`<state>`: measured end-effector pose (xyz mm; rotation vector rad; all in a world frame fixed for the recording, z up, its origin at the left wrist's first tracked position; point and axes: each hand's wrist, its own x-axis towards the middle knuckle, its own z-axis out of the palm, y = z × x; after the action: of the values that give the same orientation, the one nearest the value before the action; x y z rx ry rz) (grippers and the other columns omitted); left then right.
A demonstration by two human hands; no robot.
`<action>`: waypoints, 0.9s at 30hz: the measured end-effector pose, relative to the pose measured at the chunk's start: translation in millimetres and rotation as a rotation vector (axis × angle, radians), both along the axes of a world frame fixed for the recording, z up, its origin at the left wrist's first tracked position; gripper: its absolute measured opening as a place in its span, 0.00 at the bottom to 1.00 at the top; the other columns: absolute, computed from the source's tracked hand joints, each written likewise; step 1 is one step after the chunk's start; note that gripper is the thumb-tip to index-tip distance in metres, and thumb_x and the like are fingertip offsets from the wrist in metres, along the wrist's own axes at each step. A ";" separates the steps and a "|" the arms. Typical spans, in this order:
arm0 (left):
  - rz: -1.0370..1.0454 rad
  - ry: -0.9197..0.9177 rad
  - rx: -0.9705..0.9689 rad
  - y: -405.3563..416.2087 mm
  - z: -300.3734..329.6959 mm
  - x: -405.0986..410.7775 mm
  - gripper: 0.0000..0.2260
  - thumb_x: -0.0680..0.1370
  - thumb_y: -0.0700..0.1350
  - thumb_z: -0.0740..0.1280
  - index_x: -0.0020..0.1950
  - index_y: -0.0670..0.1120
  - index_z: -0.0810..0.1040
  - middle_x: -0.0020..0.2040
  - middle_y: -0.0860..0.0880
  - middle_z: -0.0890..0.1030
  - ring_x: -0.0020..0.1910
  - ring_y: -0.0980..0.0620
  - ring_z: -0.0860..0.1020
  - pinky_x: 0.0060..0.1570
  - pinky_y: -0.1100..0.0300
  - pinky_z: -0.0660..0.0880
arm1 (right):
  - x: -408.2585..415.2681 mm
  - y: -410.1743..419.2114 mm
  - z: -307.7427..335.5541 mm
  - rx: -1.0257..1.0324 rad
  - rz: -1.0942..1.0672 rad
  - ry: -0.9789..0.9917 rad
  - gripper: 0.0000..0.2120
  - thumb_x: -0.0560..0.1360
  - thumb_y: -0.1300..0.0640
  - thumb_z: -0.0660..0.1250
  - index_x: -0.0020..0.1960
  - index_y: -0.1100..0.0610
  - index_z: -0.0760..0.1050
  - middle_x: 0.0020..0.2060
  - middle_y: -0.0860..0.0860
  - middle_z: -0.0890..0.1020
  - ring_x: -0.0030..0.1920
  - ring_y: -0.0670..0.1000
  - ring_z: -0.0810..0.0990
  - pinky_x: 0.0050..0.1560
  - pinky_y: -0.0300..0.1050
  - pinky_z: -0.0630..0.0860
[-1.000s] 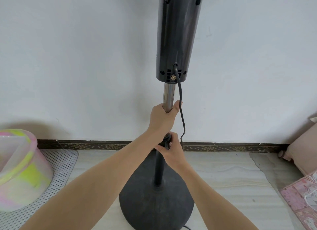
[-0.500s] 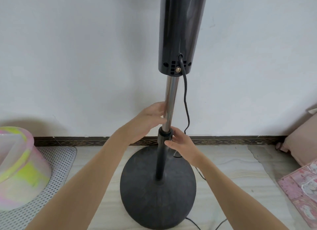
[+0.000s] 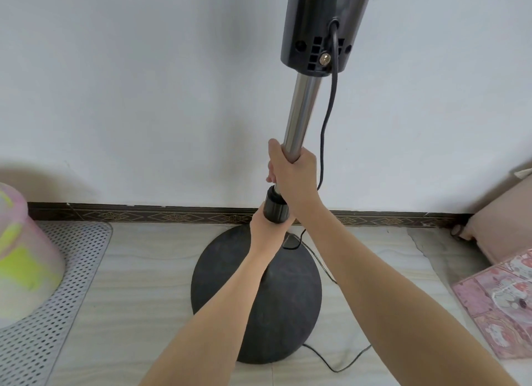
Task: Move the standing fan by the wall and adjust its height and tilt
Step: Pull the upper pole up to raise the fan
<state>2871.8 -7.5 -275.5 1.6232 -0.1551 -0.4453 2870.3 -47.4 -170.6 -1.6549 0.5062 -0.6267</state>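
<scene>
Nearest the camera, two bare forearms reach forward and cross over the round black base (image 3: pixel 288 313) of the standing fan, which sits flat on the pale marble-patterned floor (image 3: pixel 138 285). A thin black power cord (image 3: pixel 328 120) trails across the floor at the base's near right edge and also hangs down from the fan's body above.

Further out, the left hand (image 3: pixel 266 227) comes up from below and wraps around the black height collar (image 3: pixel 275 208) where the dark lower tube meets the shiny upper one; its fingers are clenched on the collar, though most of them are hidden behind it. Just above, the right hand (image 3: pixel 293 175) grips the chrome pole (image 3: pixel 299 112), its fingers closed fully around the metal and the thumb pressed along the left side. The two hands are near each other, with a short stretch of chrome between them.

Above the right hand, the chrome pole rises, tilted slightly to the right in this view, into the black motor housing (image 3: pixel 322 20), whose underside shows vent slots and a brass-coloured screw.

To the left, a pink and yellow tub (image 3: pixel 20 256) stands on a white perforated mat (image 3: pixel 66 285). To the right lie a pink patterned cloth (image 3: pixel 495 305) and a beige cushion (image 3: pixel 503 213).

Farthest away, the fan stands close to the white wall (image 3: pixel 144 83), which ends in a dark patterned skirting strip (image 3: pixel 144 216).
</scene>
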 end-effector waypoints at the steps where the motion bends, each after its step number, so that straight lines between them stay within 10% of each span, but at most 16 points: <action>1: -0.039 -0.002 0.011 0.5 -1.2 3.4 0.13 0.70 0.38 0.72 0.53 0.43 0.75 0.45 0.47 0.79 0.45 0.49 0.77 0.52 0.56 0.75 | 2.4 -0.2 0.4 0.000 -0.021 -0.004 0.17 0.75 0.57 0.62 0.29 0.59 0.65 0.24 0.56 0.67 0.21 0.47 0.66 0.25 0.36 0.69; 11: -0.304 0.000 0.108 13.5 5.7 19.8 0.10 0.71 0.40 0.71 0.43 0.52 0.72 0.39 0.53 0.77 0.39 0.56 0.75 0.37 0.68 0.70 | 4.4 -6.2 2.5 -0.013 0.080 -0.004 0.21 0.74 0.62 0.61 0.23 0.56 0.62 0.16 0.49 0.66 0.18 0.47 0.64 0.23 0.37 0.65; 17: -0.111 -0.166 -0.158 21.3 -2.2 2.2 0.34 0.65 0.41 0.77 0.61 0.59 0.61 0.54 0.62 0.73 0.53 0.67 0.75 0.50 0.73 0.72 | 6.1 -5.6 1.0 0.018 0.132 0.004 0.26 0.74 0.61 0.62 0.18 0.50 0.64 0.15 0.46 0.66 0.19 0.48 0.65 0.26 0.40 0.68; 22: 0.119 -0.239 -0.107 -2.0 9.0 -0.4 0.19 0.67 0.40 0.74 0.53 0.49 0.71 0.45 0.53 0.79 0.45 0.57 0.78 0.48 0.68 0.76 | 6.7 -4.9 1.0 0.048 0.105 -0.021 0.25 0.74 0.63 0.61 0.21 0.53 0.60 0.14 0.46 0.65 0.17 0.48 0.63 0.25 0.39 0.66; 27: -0.160 -0.257 -0.023 9.3 10.5 22.2 0.13 0.67 0.38 0.72 0.47 0.47 0.74 0.41 0.50 0.80 0.42 0.51 0.78 0.44 0.65 0.74 | 7.3 -7.6 1.6 0.046 0.128 -0.027 0.26 0.72 0.66 0.60 0.18 0.51 0.59 0.13 0.46 0.64 0.18 0.50 0.61 0.25 0.40 0.63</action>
<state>2894.0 1.8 -265.0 1.6473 -0.4848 -0.3536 2877.6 -55.0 -169.0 -1.6198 0.3889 -0.5378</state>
